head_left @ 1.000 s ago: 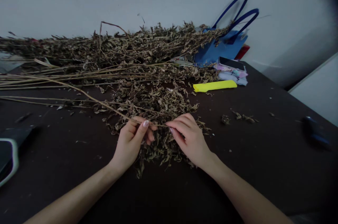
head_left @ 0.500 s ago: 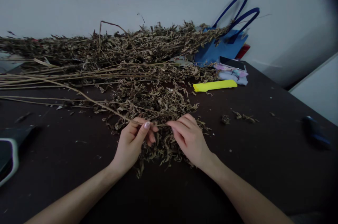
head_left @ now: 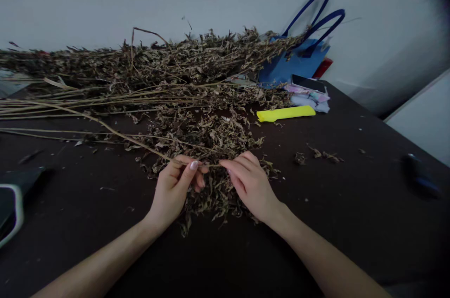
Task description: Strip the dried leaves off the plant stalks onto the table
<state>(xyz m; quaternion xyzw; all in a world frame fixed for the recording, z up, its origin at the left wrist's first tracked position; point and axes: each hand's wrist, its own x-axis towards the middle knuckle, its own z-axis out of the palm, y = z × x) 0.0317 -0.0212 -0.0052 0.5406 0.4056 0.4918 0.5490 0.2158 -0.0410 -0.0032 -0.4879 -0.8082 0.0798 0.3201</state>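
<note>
A long, thin dried plant stem (head_left: pixel 121 135) runs in from the left and ends between my hands. My left hand (head_left: pixel 175 186) pinches it between thumb and fingers. My right hand (head_left: pixel 251 185) has its fingers closed on the stem's thin end, a short span from the left fingertips. Beneath both hands lies a heap of dried, curled leaves (head_left: pixel 214 134). Several bare stems (head_left: pixel 70 106) lie side by side to the left, behind the held one.
A large bundle of dried leafy stalks (head_left: pixel 168 61) lies along the wall. A blue bag (head_left: pixel 277 69) stands at its right end, with a phone (head_left: pixel 308 84) and a yellow strip (head_left: pixel 286 113) in front. Another dark object (head_left: pixel 418 176) lies far right on the dark table (head_left: pixel 337 204).
Both hands have shifted very slightly to the left with the stem between them. Their grip looks the same, and the things around them have stayed in place.
</note>
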